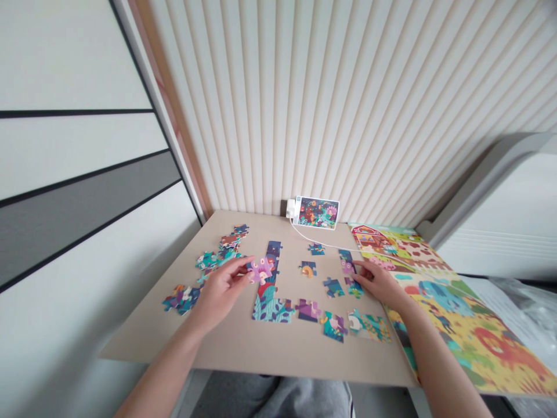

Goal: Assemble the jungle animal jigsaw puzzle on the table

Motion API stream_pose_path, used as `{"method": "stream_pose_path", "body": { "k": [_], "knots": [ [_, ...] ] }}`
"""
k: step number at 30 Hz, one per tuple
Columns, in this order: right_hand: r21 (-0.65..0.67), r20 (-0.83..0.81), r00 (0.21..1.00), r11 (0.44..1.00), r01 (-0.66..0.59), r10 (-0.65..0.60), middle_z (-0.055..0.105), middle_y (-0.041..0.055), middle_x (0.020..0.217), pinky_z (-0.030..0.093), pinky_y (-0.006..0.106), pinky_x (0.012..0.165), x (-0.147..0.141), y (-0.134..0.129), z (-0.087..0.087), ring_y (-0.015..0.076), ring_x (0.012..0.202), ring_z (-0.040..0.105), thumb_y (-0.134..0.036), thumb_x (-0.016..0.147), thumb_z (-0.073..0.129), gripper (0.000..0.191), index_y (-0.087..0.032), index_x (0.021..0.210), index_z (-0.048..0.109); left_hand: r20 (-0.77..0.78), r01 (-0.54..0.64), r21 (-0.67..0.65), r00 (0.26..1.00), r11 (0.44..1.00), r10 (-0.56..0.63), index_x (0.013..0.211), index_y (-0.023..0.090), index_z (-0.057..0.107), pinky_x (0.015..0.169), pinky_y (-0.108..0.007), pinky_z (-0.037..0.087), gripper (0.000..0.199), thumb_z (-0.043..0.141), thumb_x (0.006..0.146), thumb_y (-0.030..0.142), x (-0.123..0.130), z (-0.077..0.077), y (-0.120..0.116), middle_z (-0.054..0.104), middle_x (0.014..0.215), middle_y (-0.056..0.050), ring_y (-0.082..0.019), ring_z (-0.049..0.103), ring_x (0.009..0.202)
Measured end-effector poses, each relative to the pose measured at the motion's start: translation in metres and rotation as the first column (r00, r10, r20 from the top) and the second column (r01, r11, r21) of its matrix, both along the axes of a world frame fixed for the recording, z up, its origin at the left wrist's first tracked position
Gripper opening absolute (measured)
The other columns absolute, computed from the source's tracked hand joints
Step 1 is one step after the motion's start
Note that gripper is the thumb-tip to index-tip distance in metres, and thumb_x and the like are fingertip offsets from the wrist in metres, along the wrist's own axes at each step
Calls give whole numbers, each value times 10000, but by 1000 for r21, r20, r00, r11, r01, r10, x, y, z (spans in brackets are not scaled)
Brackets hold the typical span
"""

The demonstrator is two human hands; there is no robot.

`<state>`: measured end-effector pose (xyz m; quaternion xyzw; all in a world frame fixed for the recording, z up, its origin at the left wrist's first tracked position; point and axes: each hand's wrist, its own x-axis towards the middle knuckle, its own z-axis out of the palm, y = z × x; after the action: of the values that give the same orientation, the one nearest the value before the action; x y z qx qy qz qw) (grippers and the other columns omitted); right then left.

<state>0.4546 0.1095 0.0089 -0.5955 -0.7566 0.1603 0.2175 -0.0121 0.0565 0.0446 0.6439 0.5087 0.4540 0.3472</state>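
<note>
Beige tabletop (pixel 278 348), left grip (pixel 221 290) touching pink jigsaw piece (pixel 260 270), perhaps holding

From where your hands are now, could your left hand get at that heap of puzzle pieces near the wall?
Probably yes. The left hand is close beside the heap of jigsaw pieces, and nothing tall stands between them on the tan board, so the way looks free.
</note>
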Motion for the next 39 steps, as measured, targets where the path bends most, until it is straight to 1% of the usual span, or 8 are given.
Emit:
{"method": "stream_pose_path", "body": {
  "k": [5,10,14,20,26,32,35,39],
  "knots": [
    [-112,-62,998,993,-21,15,699,57,877,506,337,707,6,-5,7,210,770,612,-533,876,653,383,-223,1075,760,-8,39,3,999,999,-39,1281,240,683,851,-322,594,369,626,971,432,16,-7,-1,742,1132,-68,-214,718,969],
    [-203,-149,987,975,-91,61,716,50,888,514,333,736,10,-10,12,214,810,637,-515,851,683,325,-214,947,759,-79,141,3,987,990,-141,1212,260,709,843,-299,597,290,618,973,396,19,5,3,736,1147,-44,-201,720,970],
    [-237,-164,981,961,-140,103,728,46,882,511,318,727,9,-13,17,208,807,650,-500,877,666,301,-208,854,737,-91,230,-59,968,971,-235,1195,261,718,833,-281,591,270,609,975,371,28,13,4,745,1117,-35,-191,721,953],
    [-59,-103,995,998,-4,-2,759,51,942,506,333,722,-5,-12,23,216,810,660,-512,957,545,347,-231,960,748,-69,371,-110,923,922,-379,1111,236,751,814,-285,578,227,648,925,316,69,6,13,770,1024,-40,-202,729,898],
    [58,-116,993,998,22,-15,758,70,924,517,351,712,-13,-7,18,228,814,660,-528,977,493,394,-228,972,747,49,438,-111,899,892,-435,1089,206,744,747,-305,579,251,659,908,358,107,-4,36,766,967,-67,-209,719,808],
    [183,-40,999,983,-25,33,730,88,958,532,405,848,-15,-5,13,247,897,657,-445,1007,480,339,-230,960,738,103,333,-144,941,932,-321,1138,184,713,734,-302,569,319,670,896,388,94,-15,54,751,915,-57,-192,708,761],
    [236,35,995,966,-103,97,722,104,1069,522,441,940,-27,-3,13,266,1005,659,-391,1022,478,311,-245,1075,748,91,283,-166,958,945,-271,1148,192,703,678,-284,550,335,666,899,414,83,-20,57,743,900,-48,-199,709,775],
    [234,195,964,947,-222,178,686,103,1281,477,491,1048,-51,9,15,292,1186,627,-317,1023,483,334,-269,1267,706,98,270,-171,961,947,-257,1168,193,693,668,-282,540,354,657,908,432,80,-26,58,738,896,-44,-198,705,772]
  ]
}}
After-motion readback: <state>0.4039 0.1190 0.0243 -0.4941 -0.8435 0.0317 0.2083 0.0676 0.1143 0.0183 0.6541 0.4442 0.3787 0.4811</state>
